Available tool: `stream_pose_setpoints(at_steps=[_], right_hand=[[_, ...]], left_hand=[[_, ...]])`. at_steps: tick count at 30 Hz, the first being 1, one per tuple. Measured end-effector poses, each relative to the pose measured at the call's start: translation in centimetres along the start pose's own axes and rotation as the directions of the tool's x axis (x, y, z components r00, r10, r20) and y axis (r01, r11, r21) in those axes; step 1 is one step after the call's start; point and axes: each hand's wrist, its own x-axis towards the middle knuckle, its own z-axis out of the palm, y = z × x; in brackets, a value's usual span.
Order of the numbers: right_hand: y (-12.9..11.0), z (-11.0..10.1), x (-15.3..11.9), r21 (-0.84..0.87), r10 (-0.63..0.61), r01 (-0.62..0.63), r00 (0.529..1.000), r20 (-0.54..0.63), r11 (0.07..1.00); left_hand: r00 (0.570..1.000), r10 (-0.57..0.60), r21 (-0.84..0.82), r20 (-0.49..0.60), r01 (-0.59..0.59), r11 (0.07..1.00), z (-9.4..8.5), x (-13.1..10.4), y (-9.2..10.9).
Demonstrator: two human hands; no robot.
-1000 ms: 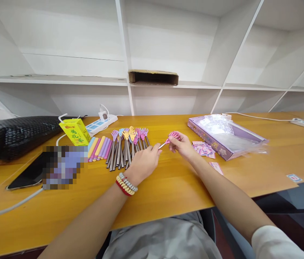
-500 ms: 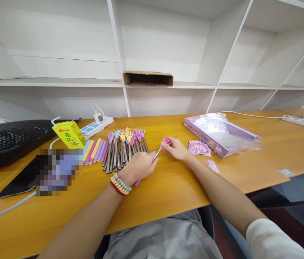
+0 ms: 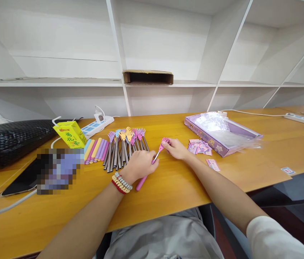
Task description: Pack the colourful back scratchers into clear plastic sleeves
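Observation:
My left hand (image 3: 142, 165), with coiled bands at the wrist, is closed round the shaft of a pink back scratcher (image 3: 141, 182). Its handle end sticks out below that hand. My right hand (image 3: 176, 148) pinches the pink claw head at the other end. Left of my hands lie several metal rods with coloured claw heads (image 3: 123, 151), fanned side by side. Beside them are several foam-like coloured handles (image 3: 96, 150). Small pink printed cards (image 3: 200, 148) lie in a loose pile right of my right hand, one card apart from them.
A purple box with clear plastic (image 3: 222, 133) lies at the right. On the left are a yellow drink carton (image 3: 70, 134), a power strip (image 3: 97, 126), a black wrapped bundle (image 3: 14, 140) and a dark tablet (image 3: 24, 176). A cardboard box (image 3: 148, 72) sits on the shelf above.
More of the scratcher's pink handle now shows below my left hand. Both hands have stayed nearly in place and keep hold of it.

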Motion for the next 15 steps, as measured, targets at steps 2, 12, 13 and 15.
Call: stream_pose_setpoints(at_steps=[2, 12, 13, 15], right_hand=[[-0.17, -0.04, 0.04, -0.017, -0.029, 0.029, 1.0, 0.005, 0.999], [0.51, 0.35, 0.36, 0.269, 0.109, -0.113, 0.994, 0.03, 0.956], [0.51, 0.26, 0.51, 0.3, 0.111, -0.11, 0.994, 0.013, 0.948], [0.39, 0.04, 0.83, 0.31, 0.107, -0.081, 0.992, -0.068, 0.947]], left_hand=[[1.0, -0.007, -0.014, -0.004, 0.007, 1.0, 0.12, 0.03, -0.01], [0.998, -0.066, -0.063, 0.006, 0.066, 0.996, 0.35, 0.36, 0.31], [0.997, -0.073, -0.056, -0.004, 0.073, 0.996, 0.2, 0.46, 0.2], [0.995, -0.087, -0.035, -0.037, 0.086, 0.996, -0.3, 0.7, -0.1]])
